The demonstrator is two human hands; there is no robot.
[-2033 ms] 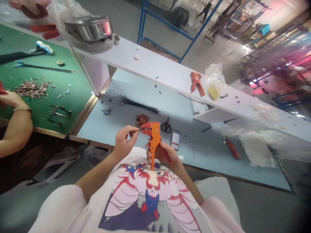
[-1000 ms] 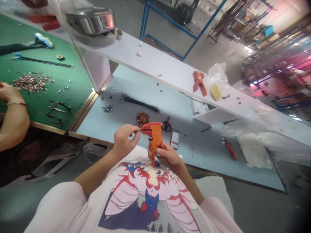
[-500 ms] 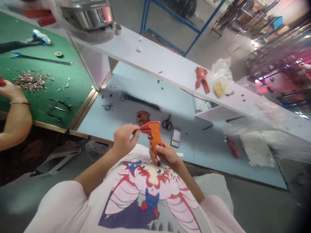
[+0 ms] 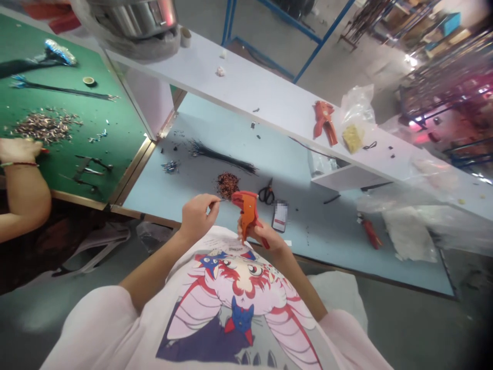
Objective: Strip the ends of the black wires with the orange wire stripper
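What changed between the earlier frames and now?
A gap has opened between the left hand and the orange-red tool, showing the thin wire; the right hand, still holding the tool, has let its handles spread. A co-worker's hand has turned. Scissors and phone stayed put.

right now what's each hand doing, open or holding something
Left hand: closed, pinching a thin dark wire.
Right hand: closed around the orange-and-red hand tool.

Pale-blue tabletop (image 4: 327, 231): dark wire bundle (image 4: 224, 157), copper-coloured scrap pile (image 4: 228, 183), scissors (image 4: 266, 194), phone (image 4: 280, 217).
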